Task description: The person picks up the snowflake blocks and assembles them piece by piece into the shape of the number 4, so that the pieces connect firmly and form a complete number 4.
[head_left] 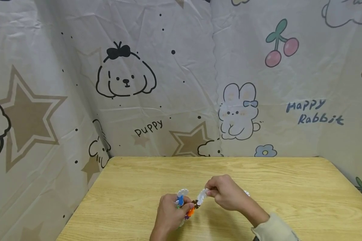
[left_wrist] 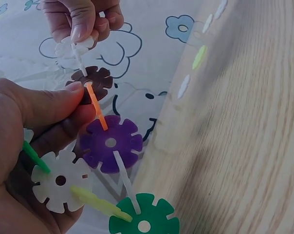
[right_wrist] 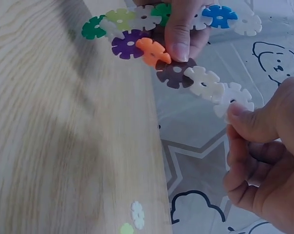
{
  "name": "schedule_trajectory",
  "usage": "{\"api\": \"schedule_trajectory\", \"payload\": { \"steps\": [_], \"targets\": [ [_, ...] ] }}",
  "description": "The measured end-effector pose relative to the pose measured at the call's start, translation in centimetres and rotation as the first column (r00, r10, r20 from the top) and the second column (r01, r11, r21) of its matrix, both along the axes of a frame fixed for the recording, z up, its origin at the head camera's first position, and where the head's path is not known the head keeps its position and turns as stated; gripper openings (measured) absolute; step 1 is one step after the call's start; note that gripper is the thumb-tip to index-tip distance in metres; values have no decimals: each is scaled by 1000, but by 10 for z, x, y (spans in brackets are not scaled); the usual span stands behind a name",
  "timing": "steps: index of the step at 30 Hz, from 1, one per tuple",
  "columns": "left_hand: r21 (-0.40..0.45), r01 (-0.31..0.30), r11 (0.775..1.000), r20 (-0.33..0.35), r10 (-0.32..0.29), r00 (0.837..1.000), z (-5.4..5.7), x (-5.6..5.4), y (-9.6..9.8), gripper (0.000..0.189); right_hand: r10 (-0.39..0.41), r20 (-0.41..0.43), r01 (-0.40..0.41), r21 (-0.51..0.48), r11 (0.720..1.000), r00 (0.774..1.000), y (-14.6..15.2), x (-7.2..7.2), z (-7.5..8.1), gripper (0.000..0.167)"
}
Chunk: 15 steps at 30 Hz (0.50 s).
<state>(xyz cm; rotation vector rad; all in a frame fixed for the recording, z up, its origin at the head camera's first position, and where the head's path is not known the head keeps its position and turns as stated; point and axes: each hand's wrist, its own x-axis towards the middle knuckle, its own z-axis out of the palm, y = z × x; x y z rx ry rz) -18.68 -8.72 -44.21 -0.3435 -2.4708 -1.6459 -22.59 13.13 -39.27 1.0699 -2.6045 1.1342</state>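
Observation:
A chain of slotted plastic snowflake discs hangs between my two hands above the table. My left hand (head_left: 170,211) pinches it at the brown disc (right_wrist: 169,75), thumb on top. Beyond that thumb come an orange disc (right_wrist: 151,51), a purple disc (left_wrist: 96,146) and a green disc (left_wrist: 161,217). The chain bends back there, through yellow and white discs past my left fingers to a blue disc (right_wrist: 225,22). My right hand (head_left: 229,192) pinches the white disc (right_wrist: 242,97) at the chain's near end, which joins another white disc (right_wrist: 200,75) slotted into the brown one.
Loose discs lie on the wooden table (head_left: 132,180) beside my right forearm, among them a white disc (right_wrist: 137,215) and a yellow disc (left_wrist: 199,57). A printed cloth (head_left: 187,83) with cartoon animals hangs behind the table's far edge and along its sides.

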Motion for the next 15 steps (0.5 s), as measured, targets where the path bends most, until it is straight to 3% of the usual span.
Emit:
{"api": "schedule_trajectory", "payload": {
  "steps": [3,7,10,15],
  "targets": [
    [-3,-1,1000,8,1,1000,0,0,0,11,1,-14,-1,13,1000,1000,0,-1,1,18],
    [14,10,1000,35,-10,999,-2,-2,-1,7,18,38,-18,4,1000,999,3,-2,3,13],
    [51,13,999,57,-16,998,-3,-3,-1,4,14,88,-14,-7,1000,996,8,-3,4,7],
    [149,0,989,101,-15,995,-4,-2,-3,6,-37,97,38,-7,999,995,16,-5,3,5]
  ]
}}
